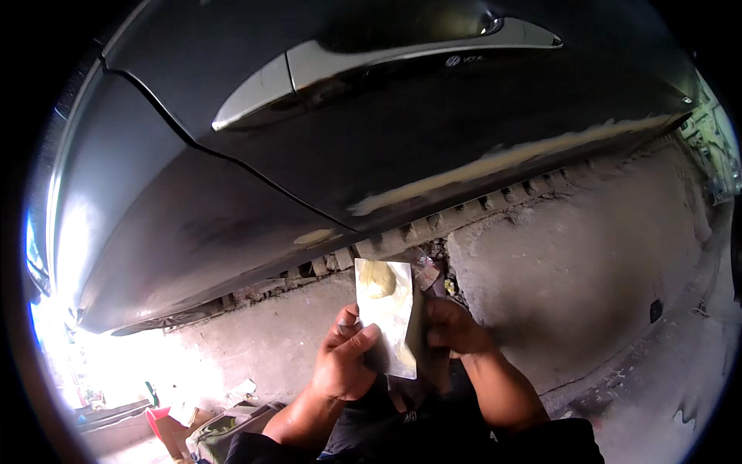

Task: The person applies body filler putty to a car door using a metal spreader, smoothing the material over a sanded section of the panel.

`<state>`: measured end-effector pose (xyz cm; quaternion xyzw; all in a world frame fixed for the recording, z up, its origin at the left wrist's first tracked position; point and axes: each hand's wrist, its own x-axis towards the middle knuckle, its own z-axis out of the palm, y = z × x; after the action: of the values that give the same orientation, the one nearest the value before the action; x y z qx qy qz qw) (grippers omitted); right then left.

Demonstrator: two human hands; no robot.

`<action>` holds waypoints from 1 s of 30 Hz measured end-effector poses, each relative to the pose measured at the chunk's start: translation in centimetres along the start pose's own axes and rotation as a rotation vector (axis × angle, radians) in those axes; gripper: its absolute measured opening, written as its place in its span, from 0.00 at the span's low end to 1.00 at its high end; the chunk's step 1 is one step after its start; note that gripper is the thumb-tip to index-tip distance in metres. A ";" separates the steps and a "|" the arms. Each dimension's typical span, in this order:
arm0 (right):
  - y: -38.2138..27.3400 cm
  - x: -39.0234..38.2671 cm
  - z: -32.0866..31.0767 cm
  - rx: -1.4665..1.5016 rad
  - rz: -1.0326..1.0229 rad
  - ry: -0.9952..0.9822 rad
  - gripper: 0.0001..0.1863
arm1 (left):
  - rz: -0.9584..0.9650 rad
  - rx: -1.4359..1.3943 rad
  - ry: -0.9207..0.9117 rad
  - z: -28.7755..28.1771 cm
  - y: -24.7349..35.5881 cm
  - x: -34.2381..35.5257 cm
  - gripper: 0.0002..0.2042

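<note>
My left hand (346, 357) is closed on a white rectangular board (396, 329), which is tilted upward and carries a blob of pale yellowish paste (377, 280). My right hand (460, 332) is at the board's right side, fingers curled; what they hold is hidden. Above my hands is a dark car body (386, 139) with a door seam and a silver-grey handle strip (255, 93). Its lower part bears a long beige filler streak (502, 162) and a smaller beige patch (317, 237).
Below the car runs a rough broken edge (421, 230) beside grey concrete ground (564, 271). At the lower left are a red container (161, 424), an olive bag (216, 437) and paper scraps. Bright glare covers the left side. Green-tinged clutter (711, 147) lies at the far right.
</note>
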<state>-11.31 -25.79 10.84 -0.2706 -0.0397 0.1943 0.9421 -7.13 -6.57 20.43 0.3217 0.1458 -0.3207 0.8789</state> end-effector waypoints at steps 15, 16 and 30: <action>5.7 -1.1 1.8 -0.926 -0.323 0.416 0.13 | 0.570 0.031 -0.343 -9.2 -1.1 0.4 0.22; 5.9 -1.2 2.4 -0.930 -0.325 0.443 0.15 | 0.549 0.020 -0.391 -9.4 -1.1 0.0 0.23; 3.9 -1.4 9.4 -0.832 -0.375 0.209 0.17 | 1.008 1.440 -0.494 -10.4 3.1 -4.2 0.19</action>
<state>-15.65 -18.66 16.84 -0.6316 -0.0673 -0.0402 0.7713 -8.78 4.07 15.98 0.7402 -0.4398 0.0282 0.5079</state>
